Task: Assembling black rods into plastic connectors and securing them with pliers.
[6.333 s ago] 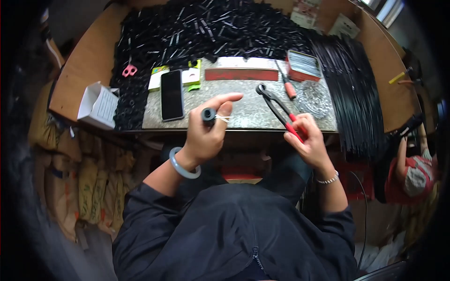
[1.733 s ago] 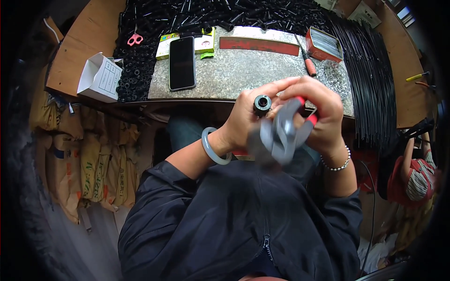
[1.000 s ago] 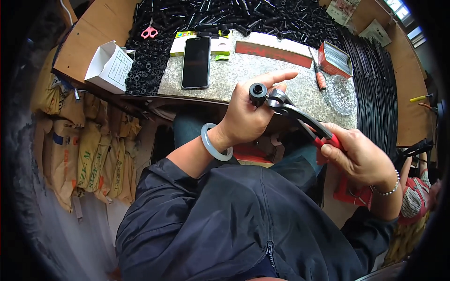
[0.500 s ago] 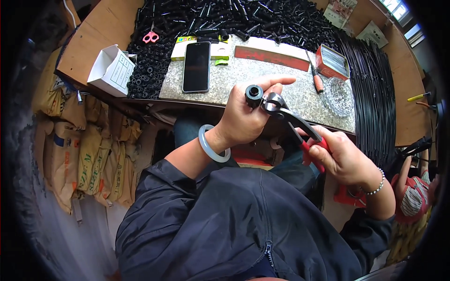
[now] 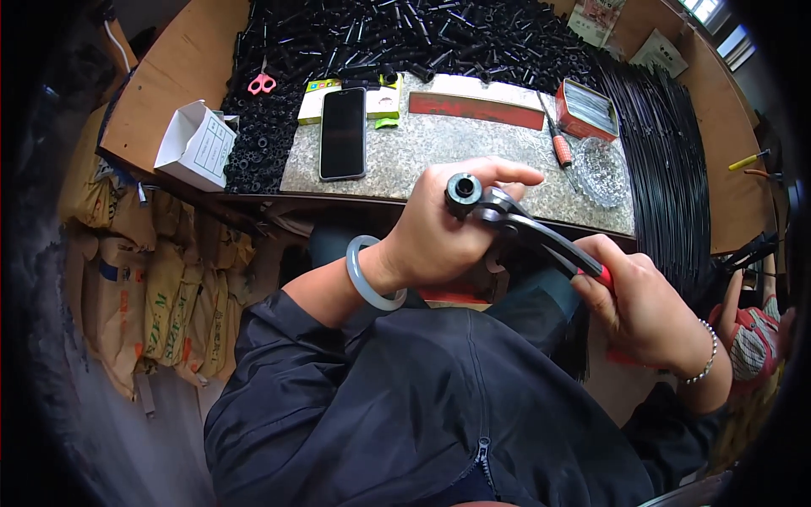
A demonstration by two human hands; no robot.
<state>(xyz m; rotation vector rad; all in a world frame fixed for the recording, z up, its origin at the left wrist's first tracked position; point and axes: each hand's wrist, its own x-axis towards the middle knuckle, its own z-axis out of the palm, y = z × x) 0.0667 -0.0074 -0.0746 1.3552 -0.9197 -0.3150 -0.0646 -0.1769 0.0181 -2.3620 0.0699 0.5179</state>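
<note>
My left hand (image 5: 439,232) is closed round a short black tube (image 5: 463,189), its round open end facing up. My left index finger stretches out to the right past it. My right hand (image 5: 650,308), lower and to the right, grips the red-covered handles of a pair of pliers (image 5: 553,239). The metal jaws of the pliers lie against or just beside the tube, at my left fingers; whether they clasp it I cannot tell. Both hands are held in front of the table's near edge, above my lap.
On the speckled tabletop (image 5: 397,165) lie a phone (image 5: 343,135), a red-and-white long box (image 5: 477,106), a screwdriver (image 5: 560,145) and a glass dish (image 5: 600,173). Black tubular parts (image 5: 380,34) heap behind, with pink scissors (image 5: 263,82). Black rods (image 5: 667,160) line the right. Sacks (image 5: 169,304) stand left.
My right hand has moved right and slightly down, and the pliers' handles have come closer together. The tube has tilted a little in my left hand. The whole view has shifted slightly.
</note>
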